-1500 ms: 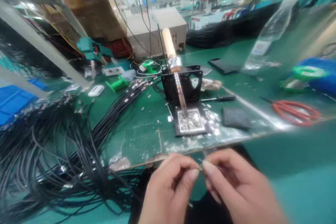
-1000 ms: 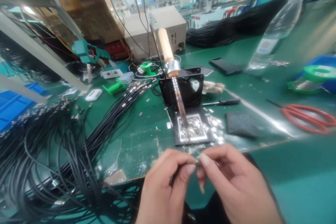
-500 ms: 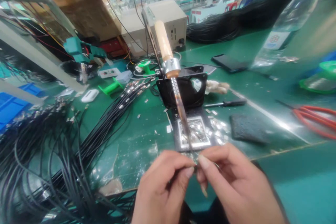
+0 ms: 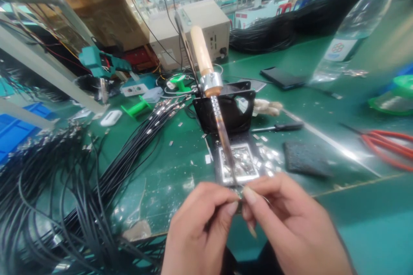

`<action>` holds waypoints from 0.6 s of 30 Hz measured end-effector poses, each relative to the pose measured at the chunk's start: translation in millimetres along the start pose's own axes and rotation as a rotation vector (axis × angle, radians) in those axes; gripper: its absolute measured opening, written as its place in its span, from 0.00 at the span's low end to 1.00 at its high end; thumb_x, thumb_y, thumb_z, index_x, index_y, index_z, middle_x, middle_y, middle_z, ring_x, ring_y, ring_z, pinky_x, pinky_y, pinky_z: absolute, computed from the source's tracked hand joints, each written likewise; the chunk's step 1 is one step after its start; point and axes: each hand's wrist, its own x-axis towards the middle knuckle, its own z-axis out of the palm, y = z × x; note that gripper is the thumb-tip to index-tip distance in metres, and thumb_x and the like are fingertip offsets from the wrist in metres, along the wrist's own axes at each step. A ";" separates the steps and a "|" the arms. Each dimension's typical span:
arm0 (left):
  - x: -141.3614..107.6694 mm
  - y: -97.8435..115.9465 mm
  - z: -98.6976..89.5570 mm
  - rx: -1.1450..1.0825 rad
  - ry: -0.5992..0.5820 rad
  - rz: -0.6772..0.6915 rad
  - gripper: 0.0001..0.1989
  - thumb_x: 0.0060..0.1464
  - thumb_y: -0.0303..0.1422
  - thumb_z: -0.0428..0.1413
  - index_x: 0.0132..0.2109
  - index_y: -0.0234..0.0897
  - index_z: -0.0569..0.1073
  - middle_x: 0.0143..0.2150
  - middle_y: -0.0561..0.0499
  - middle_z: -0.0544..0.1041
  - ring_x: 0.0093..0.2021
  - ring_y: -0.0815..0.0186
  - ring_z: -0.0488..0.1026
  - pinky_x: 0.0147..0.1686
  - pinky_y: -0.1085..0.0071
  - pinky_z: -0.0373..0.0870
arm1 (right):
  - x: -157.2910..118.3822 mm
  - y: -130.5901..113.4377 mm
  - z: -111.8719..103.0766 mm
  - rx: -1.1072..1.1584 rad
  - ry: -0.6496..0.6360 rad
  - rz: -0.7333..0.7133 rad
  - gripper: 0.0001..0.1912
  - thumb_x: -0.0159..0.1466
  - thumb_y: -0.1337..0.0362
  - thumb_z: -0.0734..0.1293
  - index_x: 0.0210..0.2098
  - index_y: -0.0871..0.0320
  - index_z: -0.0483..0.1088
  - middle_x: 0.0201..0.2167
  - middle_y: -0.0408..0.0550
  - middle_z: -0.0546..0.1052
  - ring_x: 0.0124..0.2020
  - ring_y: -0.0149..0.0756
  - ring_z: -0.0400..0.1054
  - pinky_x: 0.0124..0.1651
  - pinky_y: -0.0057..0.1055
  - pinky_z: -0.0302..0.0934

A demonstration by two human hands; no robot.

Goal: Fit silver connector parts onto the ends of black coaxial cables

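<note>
My left hand (image 4: 201, 227) is closed in a pinch in the lower middle, its thumb and forefinger hiding whatever small piece they hold. Fingertip to fingertip beside it, my right hand (image 4: 290, 223) is closed too, with a thin wire (image 4: 266, 200) curving out between its fingers. Just above both sets of fingertips ends the dark tip of a soldering iron (image 4: 222, 131), which slants down from its wooden handle on a black metal stand (image 4: 222, 114). Beneath the iron lies a white-rimmed tray (image 4: 221, 165) of small shiny metal pieces, with more of them scattered beside it.
Bundles of black cables (image 4: 125, 159) cover the left side. Right of the stand are a screwdriver (image 4: 287, 126), a dark block (image 4: 305, 159), a phone (image 4: 282, 77), a plastic bottle (image 4: 342, 47) and an orange-red cord (image 4: 383, 146). A beige instrument box (image 4: 193, 30) stands behind.
Both hands have shifted up very slightly toward the iron's tip, still pinched together. Everything else looks the same.
</note>
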 end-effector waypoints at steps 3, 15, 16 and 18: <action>0.5 0.8 -1.7 -0.005 0.006 -0.009 0.09 0.66 0.23 0.60 0.44 0.43 0.80 0.38 0.56 0.81 0.37 0.72 0.80 0.37 0.81 0.76 | 1.6 -2.0 0.6 -0.002 0.006 0.004 0.15 0.72 0.54 0.68 0.36 0.60 0.72 0.27 0.43 0.76 0.27 0.20 0.74 0.32 0.11 0.70; 5.4 2.8 -2.2 -0.038 -0.016 -0.050 0.09 0.68 0.24 0.59 0.43 0.44 0.79 0.38 0.57 0.79 0.37 0.73 0.78 0.38 0.80 0.74 | 5.4 -3.7 1.2 -0.018 0.012 -0.002 0.14 0.71 0.54 0.69 0.37 0.59 0.72 0.27 0.42 0.77 0.27 0.20 0.74 0.33 0.10 0.70; 5.4 2.7 -2.0 -0.039 -0.014 -0.053 0.08 0.68 0.24 0.59 0.43 0.44 0.79 0.38 0.58 0.79 0.37 0.73 0.78 0.38 0.80 0.74 | 5.5 -4.2 1.1 -0.015 0.012 -0.004 0.14 0.71 0.54 0.69 0.37 0.59 0.71 0.27 0.42 0.77 0.27 0.20 0.74 0.33 0.10 0.70; 5.7 2.5 -1.5 -0.042 -0.014 -0.059 0.09 0.68 0.24 0.59 0.43 0.44 0.78 0.38 0.58 0.78 0.37 0.73 0.78 0.39 0.80 0.74 | 5.7 -4.7 0.9 -0.013 0.012 -0.007 0.14 0.72 0.55 0.69 0.37 0.59 0.71 0.27 0.42 0.77 0.27 0.20 0.74 0.33 0.10 0.70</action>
